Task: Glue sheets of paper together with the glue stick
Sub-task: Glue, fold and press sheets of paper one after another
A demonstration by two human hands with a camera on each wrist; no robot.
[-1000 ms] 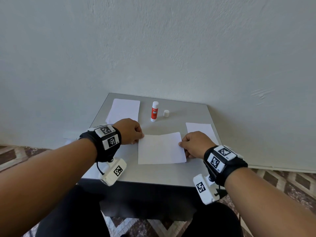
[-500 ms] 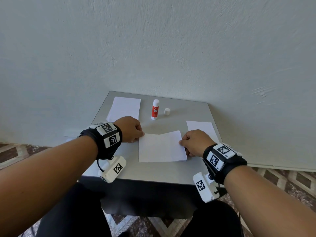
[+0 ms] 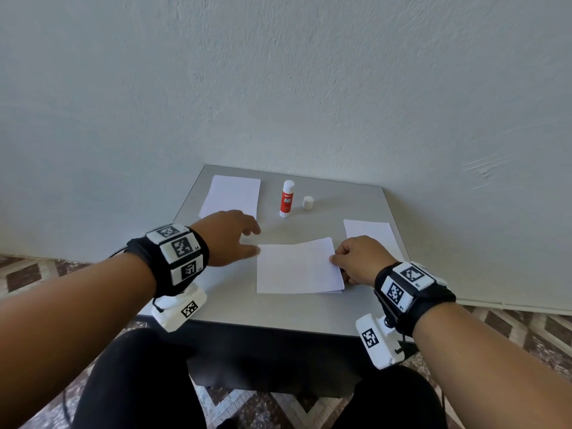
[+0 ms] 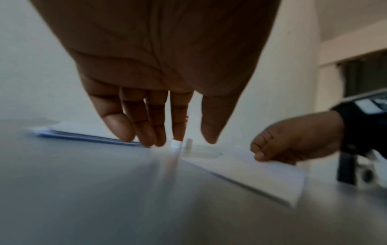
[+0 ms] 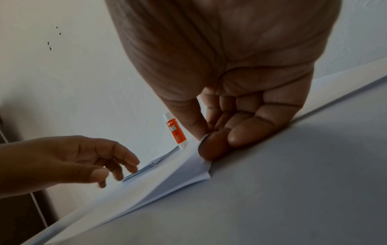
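Fingers (image 4: 146,132) of the left hand (image 3: 230,236) hang loose and spread above the grey surface (image 3: 278,311), holding nothing, near the far-left paper stack (image 3: 232,195). Behind stands the glue stick (image 3: 286,198), upright, its cap (image 3: 308,202) just beside it. The middle sheets (image 3: 297,266) lie flat; the right hand (image 3: 360,260) pinches their right edge, seemingly lifting the top sheet. Another sheet (image 3: 370,232) lies beyond it.

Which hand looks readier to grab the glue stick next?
The left hand: it is open, empty, and nearer the glue stick. The right hand pinches the middle sheets' edge.
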